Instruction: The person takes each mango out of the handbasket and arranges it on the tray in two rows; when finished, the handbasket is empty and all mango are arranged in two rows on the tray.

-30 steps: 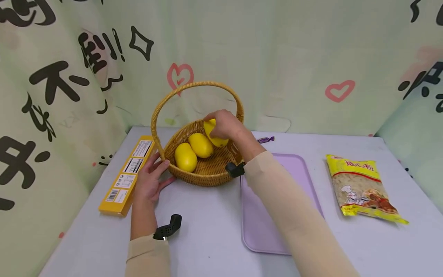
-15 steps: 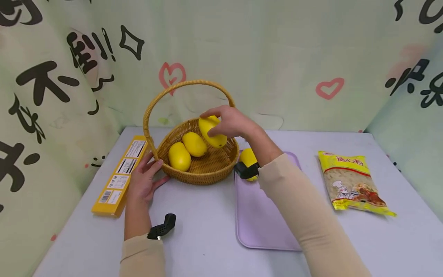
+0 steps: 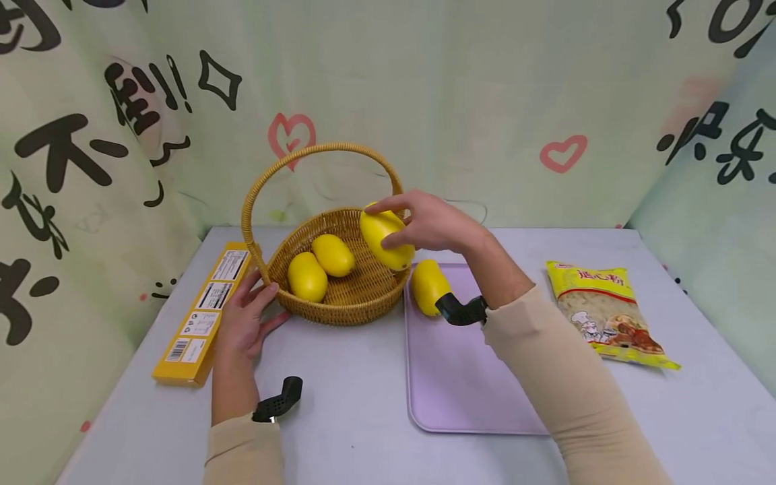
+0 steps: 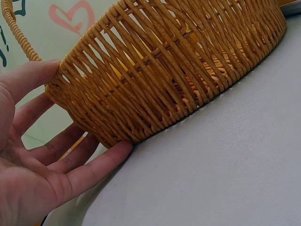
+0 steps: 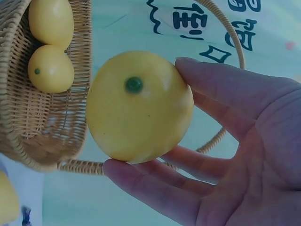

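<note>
Here's the desk (image 3: 345, 411), a smooth white top, running from its far edge down out of view at the near side. Along the left edge lies a long yellow box (image 3: 206, 313), labels up, and beside it, close to the far edge, stands the wicker basket (image 3: 348, 314). Next, a lilac tray (image 3: 461, 377) lies flat, partly covered by a sleeve. Over toward the right edge, a yellow-topped bag (image 3: 612, 313)! And by the far edge, a small purple thing (image 5: 26, 216), cut off by the right wrist view.

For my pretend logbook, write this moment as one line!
left hand: holds basket; right hand: holds fruit; basket: two fruits; tray: one fruit
</note>
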`<action>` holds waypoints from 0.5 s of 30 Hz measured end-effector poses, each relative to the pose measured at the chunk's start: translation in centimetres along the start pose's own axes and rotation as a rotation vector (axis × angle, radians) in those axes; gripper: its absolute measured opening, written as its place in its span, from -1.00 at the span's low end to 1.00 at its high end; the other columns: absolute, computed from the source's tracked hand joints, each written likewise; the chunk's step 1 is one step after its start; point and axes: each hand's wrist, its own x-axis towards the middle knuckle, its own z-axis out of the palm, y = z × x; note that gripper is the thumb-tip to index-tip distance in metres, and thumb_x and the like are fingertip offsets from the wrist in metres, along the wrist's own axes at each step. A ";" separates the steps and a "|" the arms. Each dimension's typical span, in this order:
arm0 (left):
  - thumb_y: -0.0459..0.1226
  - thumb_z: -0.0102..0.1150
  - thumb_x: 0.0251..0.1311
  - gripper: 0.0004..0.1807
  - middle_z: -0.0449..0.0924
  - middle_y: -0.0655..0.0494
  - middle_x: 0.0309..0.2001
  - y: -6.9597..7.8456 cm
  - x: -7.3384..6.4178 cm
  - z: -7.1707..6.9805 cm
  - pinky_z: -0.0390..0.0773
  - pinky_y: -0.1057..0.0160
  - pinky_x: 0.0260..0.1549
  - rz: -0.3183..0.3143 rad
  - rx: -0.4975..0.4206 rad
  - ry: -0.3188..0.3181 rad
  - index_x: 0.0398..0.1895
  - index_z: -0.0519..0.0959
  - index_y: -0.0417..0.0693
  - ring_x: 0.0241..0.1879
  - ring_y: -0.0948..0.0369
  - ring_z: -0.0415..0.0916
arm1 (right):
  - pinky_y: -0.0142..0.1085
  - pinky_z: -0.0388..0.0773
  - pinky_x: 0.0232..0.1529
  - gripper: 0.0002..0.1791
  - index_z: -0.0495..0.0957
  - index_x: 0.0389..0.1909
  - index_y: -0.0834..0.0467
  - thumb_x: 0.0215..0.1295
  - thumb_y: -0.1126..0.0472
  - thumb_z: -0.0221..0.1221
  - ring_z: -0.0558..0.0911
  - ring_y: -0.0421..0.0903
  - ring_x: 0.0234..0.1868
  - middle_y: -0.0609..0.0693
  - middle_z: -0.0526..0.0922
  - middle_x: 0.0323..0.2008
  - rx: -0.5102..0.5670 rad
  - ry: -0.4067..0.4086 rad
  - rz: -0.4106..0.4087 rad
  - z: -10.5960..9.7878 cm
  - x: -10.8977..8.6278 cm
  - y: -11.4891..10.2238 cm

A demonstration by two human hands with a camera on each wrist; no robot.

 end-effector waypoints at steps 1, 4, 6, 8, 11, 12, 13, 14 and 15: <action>-0.11 0.23 0.45 -0.28 0.20 0.13 0.56 0.0 0.0 0.1 0.60 -0.04 0.24 0.000 0.001 -0.001 0.59 0.21 0.50 0.41 0.20 0.31 | -0.04 0.56 0.21 -0.40 0.52 0.40 -0.19 0.35 0.18 0.32 0.50 0.08 0.28 -0.14 0.40 0.48 0.006 0.008 0.004 0.0 -0.3 0.3; -0.12 0.22 0.46 -0.29 0.21 0.13 0.55 0.1 0.1 0.3 0.60 -0.05 0.24 0.001 0.002 0.000 0.59 0.22 0.50 0.41 0.20 0.32 | 0.02 0.57 0.23 -0.39 0.50 0.41 -0.17 0.35 0.19 0.32 0.46 0.19 0.38 -0.06 0.36 0.51 0.040 0.041 0.037 0.0 -1.2 1.7; -0.11 0.22 0.46 -0.29 0.21 0.13 0.55 0.1 0.1 0.5 0.59 -0.06 0.24 0.002 0.005 -0.006 0.59 0.22 0.50 0.41 0.20 0.31 | 0.03 0.61 0.17 -0.37 0.48 0.43 -0.15 0.34 0.18 0.32 0.47 0.23 0.38 -0.01 0.33 0.52 0.056 0.074 0.069 0.1 -1.9 2.6; -0.11 0.22 0.46 -0.28 0.19 0.12 0.56 0.1 0.1 0.5 0.58 -0.06 0.25 0.002 0.003 -0.020 0.60 0.20 0.49 0.42 0.19 0.30 | 0.02 0.64 0.11 -0.36 0.47 0.45 -0.13 0.35 0.19 0.32 0.47 0.25 0.37 0.03 0.29 0.53 0.064 0.107 0.098 0.1 -2.4 3.4; -0.11 0.22 0.46 -0.27 0.20 0.13 0.55 0.0 0.0 0.5 0.59 -0.05 0.25 -0.005 0.001 -0.027 0.60 0.19 0.50 0.42 0.19 0.30 | 0.03 0.63 0.11 -0.35 0.46 0.45 -0.14 0.35 0.18 0.32 0.48 0.24 0.36 0.05 0.28 0.54 0.052 0.146 0.129 0.3 -3.1 4.5; -0.11 0.22 0.46 -0.27 0.22 0.14 0.52 0.0 -0.1 0.4 0.59 -0.05 0.24 -0.007 0.000 -0.025 0.60 0.19 0.50 0.42 0.20 0.30 | 0.05 0.62 0.14 -0.35 0.46 0.45 -0.13 0.35 0.18 0.32 0.47 0.24 0.37 0.05 0.28 0.54 0.054 0.152 0.134 0.4 -3.2 4.9; -0.11 0.22 0.46 -0.28 0.24 0.17 0.49 0.0 -0.1 0.3 0.59 -0.04 0.24 -0.008 0.000 -0.021 0.60 0.20 0.50 0.42 0.20 0.30 | 0.06 0.60 0.15 -0.35 0.46 0.46 -0.13 0.36 0.17 0.31 0.46 0.25 0.37 0.07 0.27 0.55 0.053 0.155 0.137 0.6 -3.4 5.3; -0.11 0.22 0.46 -0.28 0.27 0.20 0.46 0.0 -0.2 0.2 0.60 -0.04 0.23 -0.010 0.000 -0.015 0.60 0.20 0.50 0.41 0.20 0.31 | 0.08 0.59 0.18 -0.35 0.45 0.46 -0.12 0.36 0.17 0.31 0.45 0.25 0.37 0.08 0.28 0.55 0.055 0.158 0.143 0.7 -3.5 5.6; -0.10 0.22 0.45 -0.28 0.29 0.24 0.42 0.1 -0.3 0.2 0.60 -0.03 0.22 -0.010 0.003 -0.010 0.59 0.20 0.51 0.41 0.21 0.31 | 0.09 0.58 0.21 -0.35 0.45 0.46 -0.12 0.35 0.16 0.31 0.45 0.26 0.38 0.09 0.28 0.55 0.056 0.163 0.150 0.9 -3.7 6.0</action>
